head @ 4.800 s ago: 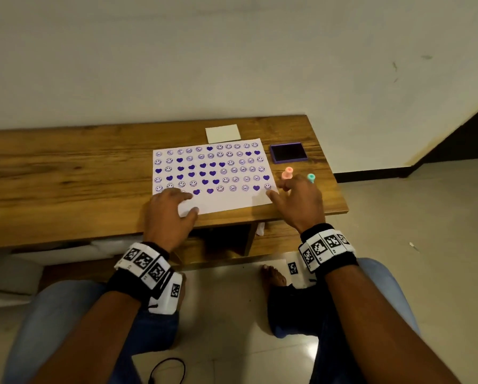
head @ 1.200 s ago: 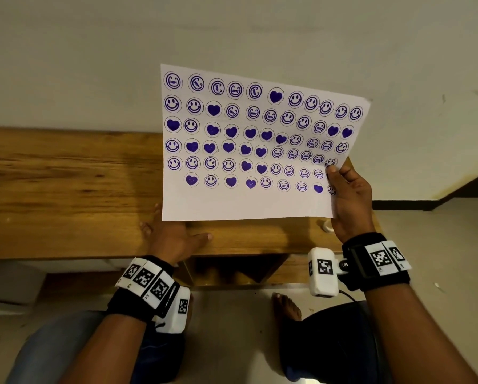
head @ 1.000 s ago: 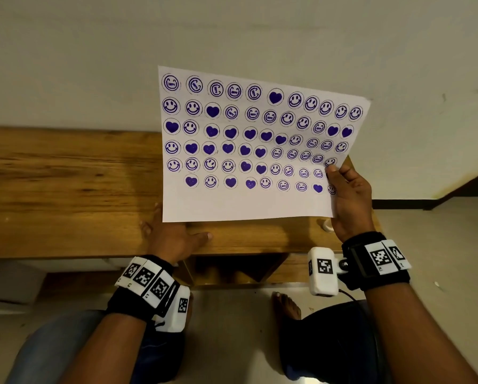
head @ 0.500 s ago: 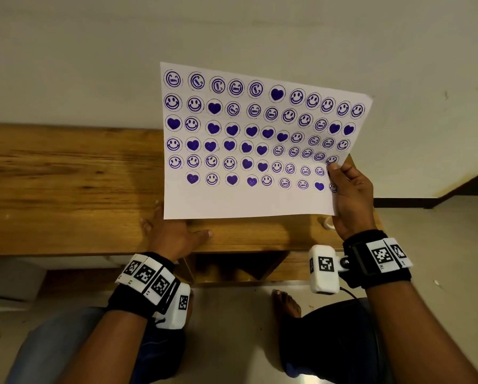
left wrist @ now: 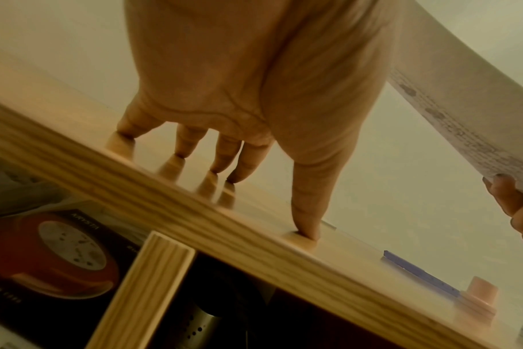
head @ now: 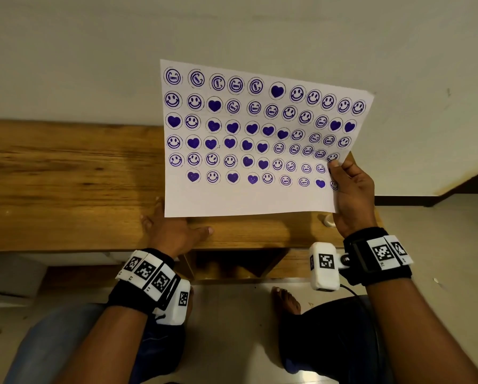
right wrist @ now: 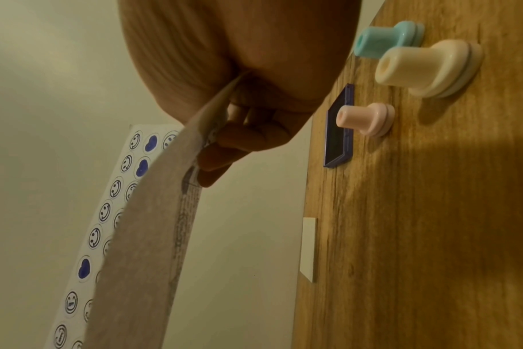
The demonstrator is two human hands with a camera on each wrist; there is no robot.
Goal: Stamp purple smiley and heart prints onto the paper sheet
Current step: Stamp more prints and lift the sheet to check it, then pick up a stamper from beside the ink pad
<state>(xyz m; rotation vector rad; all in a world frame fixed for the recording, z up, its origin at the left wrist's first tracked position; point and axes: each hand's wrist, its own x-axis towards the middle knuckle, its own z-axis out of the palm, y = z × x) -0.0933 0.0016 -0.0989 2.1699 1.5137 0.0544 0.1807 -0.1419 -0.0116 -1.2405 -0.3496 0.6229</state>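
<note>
The white paper sheet [head: 248, 200], covered with several rows of purple smiley and heart prints, is held upright above the wooden table [head: 66, 176]. My right hand [head: 351, 195] pinches its lower right edge, thumb on the printed side, and the same right hand [right wrist: 239, 132] shows with fingers behind the paper sheet [right wrist: 141, 236]. My left hand [head: 174, 231] lies flat on the table near its front edge, its fingers [left wrist: 305, 212] straight and spread. A cream stamp [right wrist: 424, 68], a teal stamp [right wrist: 385, 40] and a pink stamp [right wrist: 364, 118] stand by the purple ink pad [right wrist: 341, 132].
A small white card [right wrist: 309, 248] lies further back on the table. Under the tabletop is an open shelf with a boxed clock [left wrist: 66, 255] and a metal cylinder [left wrist: 200, 323]. A pale wall rises behind the table. My knees and a bare foot [head: 287, 300] are below.
Since 4.8 s ago the sheet has been lifted from the table and held up by my right hand. Over the last second it has only shifted slightly; my left hand stays put.
</note>
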